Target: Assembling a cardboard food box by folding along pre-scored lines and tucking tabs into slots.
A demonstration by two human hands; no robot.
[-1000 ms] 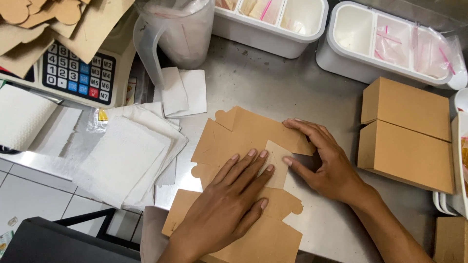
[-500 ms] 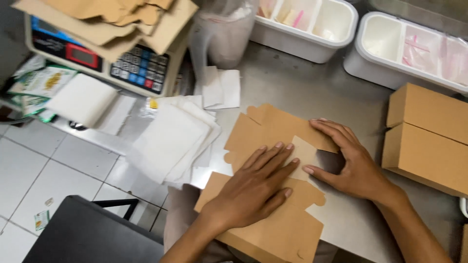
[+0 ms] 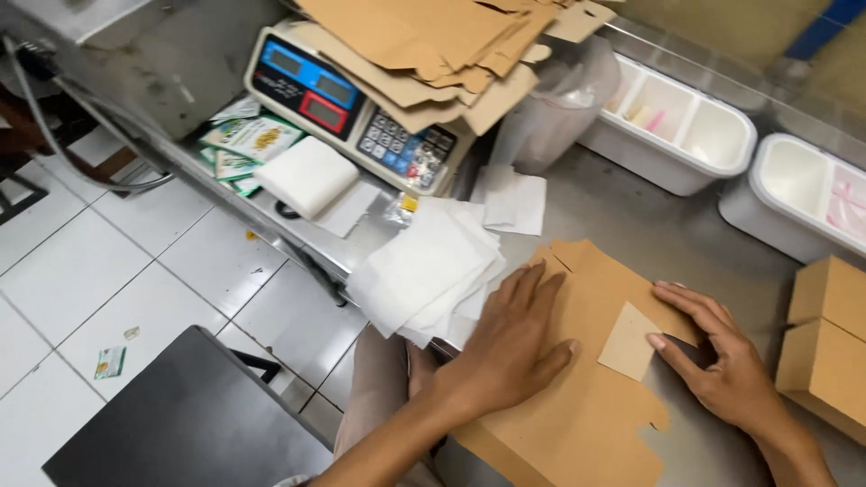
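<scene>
A flat brown cardboard box blank point(image 3: 586, 397) lies on the steel counter point(image 3: 649, 225) in front of me. My left hand point(image 3: 505, 347) rests palm down on its left part, fingers spread toward a loose pile of white paper sheets point(image 3: 424, 271). My right hand point(image 3: 722, 356) presses the blank's right side, fingertips against a small raised cardboard flap point(image 3: 629, 341). Neither hand holds anything lifted.
Folded brown boxes point(image 3: 825, 338) stand at the right edge. Two white compartment tubs point(image 3: 686, 126) point(image 3: 803, 194) sit at the back. A weighing scale point(image 3: 352, 108) carries a heap of cardboard blanks point(image 3: 433, 45). A clear plastic bag point(image 3: 550, 117) stands beside it. A dark chair point(image 3: 180, 415) is below left.
The view has swung left and down, showing more floor and the scale. My left hand has slid left on the blank toward the white sheets; my right hand stays at the flap.
</scene>
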